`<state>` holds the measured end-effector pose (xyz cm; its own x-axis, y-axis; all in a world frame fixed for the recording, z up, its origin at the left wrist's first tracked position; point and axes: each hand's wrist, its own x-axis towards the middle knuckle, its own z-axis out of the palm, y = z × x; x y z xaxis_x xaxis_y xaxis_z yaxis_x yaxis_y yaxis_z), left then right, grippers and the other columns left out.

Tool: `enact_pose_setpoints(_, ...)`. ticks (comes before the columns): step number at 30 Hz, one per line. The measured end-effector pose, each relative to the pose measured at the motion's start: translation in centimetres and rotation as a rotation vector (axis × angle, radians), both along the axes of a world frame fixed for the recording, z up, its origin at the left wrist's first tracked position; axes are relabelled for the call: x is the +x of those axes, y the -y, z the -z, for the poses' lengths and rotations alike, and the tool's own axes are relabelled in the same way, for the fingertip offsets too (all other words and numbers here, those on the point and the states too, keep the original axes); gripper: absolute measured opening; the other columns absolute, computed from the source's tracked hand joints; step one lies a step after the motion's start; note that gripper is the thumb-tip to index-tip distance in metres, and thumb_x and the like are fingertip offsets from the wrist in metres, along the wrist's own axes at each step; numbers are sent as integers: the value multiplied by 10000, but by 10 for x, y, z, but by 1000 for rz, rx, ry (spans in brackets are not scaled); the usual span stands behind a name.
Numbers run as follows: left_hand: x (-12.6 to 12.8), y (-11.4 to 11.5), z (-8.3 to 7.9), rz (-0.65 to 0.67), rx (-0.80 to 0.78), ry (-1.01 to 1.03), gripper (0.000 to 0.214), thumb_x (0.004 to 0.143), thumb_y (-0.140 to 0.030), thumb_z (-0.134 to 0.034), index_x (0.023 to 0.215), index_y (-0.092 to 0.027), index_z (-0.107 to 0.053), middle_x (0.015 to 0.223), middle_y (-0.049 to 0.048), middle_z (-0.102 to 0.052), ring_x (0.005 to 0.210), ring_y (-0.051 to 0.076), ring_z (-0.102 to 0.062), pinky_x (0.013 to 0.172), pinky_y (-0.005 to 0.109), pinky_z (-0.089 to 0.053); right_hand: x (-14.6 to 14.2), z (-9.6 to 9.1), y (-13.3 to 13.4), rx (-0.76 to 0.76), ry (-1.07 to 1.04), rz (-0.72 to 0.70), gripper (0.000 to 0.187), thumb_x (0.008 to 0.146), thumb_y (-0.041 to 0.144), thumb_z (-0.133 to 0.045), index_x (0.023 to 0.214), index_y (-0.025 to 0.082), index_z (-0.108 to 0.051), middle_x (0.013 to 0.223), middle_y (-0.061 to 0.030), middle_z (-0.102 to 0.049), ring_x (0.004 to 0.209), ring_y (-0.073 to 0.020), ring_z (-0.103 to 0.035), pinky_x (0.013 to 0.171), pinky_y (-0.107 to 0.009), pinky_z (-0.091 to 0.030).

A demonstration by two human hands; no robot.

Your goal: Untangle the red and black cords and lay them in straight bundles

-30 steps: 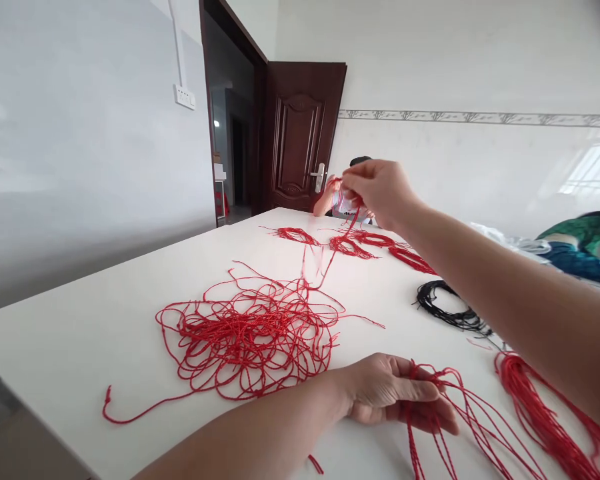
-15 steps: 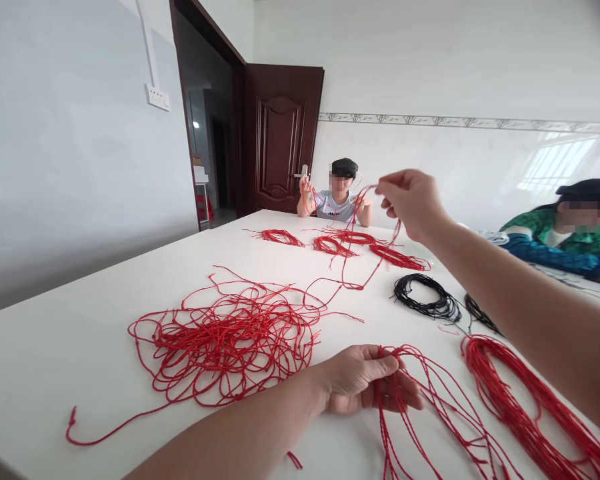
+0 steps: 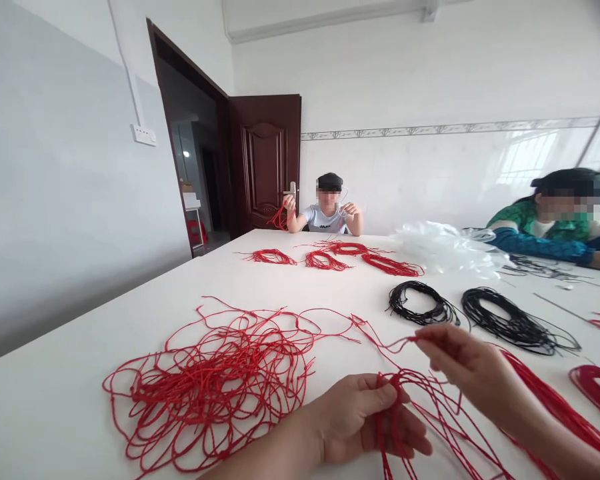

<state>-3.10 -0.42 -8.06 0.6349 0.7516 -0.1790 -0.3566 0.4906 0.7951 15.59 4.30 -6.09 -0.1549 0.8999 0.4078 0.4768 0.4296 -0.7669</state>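
My left hand [image 3: 365, 417] is palm up at the near middle of the table, its thumb pinching a bundle of red cords [image 3: 443, 420] that hang down over the fingers and spread to the right. Just above it, to the right, my right hand [image 3: 455, 357] pinches the end of a single red cord between thumb and forefinger. From there that cord trails left over the table toward a loose, tangled heap of red cords [image 3: 215, 380]. Where its far end lies in the tangle, I cannot tell.
Coils of black cord [image 3: 423, 303] and longer red coils [image 3: 545, 393] lie on the right of the white table [image 3: 80, 373]. Several small red coils [image 3: 390, 265] and clear plastic bags [image 3: 445, 247] lie farther back. One person [image 3: 327, 213] sits opposite, another [image 3: 555, 220] at the right.
My right hand has come down from its raised position with the cord, close to my left hand. My left hand keeps its pinch on the bundle. The view has tilted up slightly.
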Motion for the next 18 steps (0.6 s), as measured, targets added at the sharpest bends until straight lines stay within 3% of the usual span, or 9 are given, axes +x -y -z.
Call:
enact_pose_setpoints(2, 1, 1, -2, -28, -19, -18, 212, 755, -346, -516, 783, -137, -527, 726, 58, -622, 727, 207, -628, 655, 285, -416, 6, 19, 7, -8, 43, -15, 261, 756, 399, -505, 882, 175, -550, 720, -44, -601, 620, -150, -540, 536, -246, -446)
enact_pose_setpoints(5, 2, 2, -5, -86, -62, -26, 192, 757, -332, -514, 801, -145, -528, 721, 54, -629, 713, 199, -629, 638, 273, -419, 7, 31, 11, -60, 67, -55, 261, 760, 402, -490, 881, 182, -561, 791, -56, -625, 710, -174, -566, 570, -243, -452)
enact_pose_setpoints(12, 1, 0, -6, -108, -84, 3, 217, 760, -327, -504, 822, -125, -553, 735, 62, -615, 732, 188, -620, 663, 269, -421, -4, 30, 15, -172, 169, -149, 208, 781, 325, -422, 823, 193, -577, 717, -11, -632, 664, -157, -565, 592, -236, -427)
enact_pose_setpoints(18, 1, 0, -5, -108, -81, -33, 233, 760, -342, -504, 830, -125, -551, 747, 57, -602, 727, 179, -615, 661, 266, -415, -10, 23, 24, -96, 288, -175, 213, 791, 283, -369, 701, 177, -531, 649, -7, -596, 578, -128, -513, 538, -222, -385)
